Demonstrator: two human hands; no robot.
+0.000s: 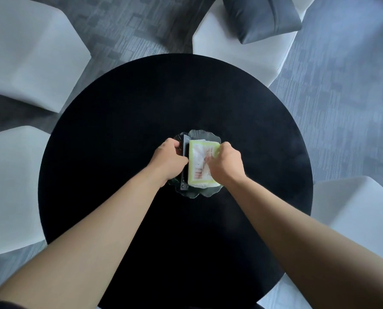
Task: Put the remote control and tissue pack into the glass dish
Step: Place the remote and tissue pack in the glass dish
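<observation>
Both hands are over the glass dish (pixel 195 133) at the middle of the round black surface (pixel 119 112). The left hand (pixel 169 158) has its grip closed around the dark remote control (pixel 184 175), lying in the dish's left side. The right hand (pixel 225 165) clasps the tissue pack (pixel 199 162), lying just beside the remote in the dish. White seats (pixel 30 52) ring the surface.

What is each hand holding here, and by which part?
The left hand grips the remote control at its left edge. The right hand holds the tissue pack along its right side. Both lie in the glass dish.
</observation>
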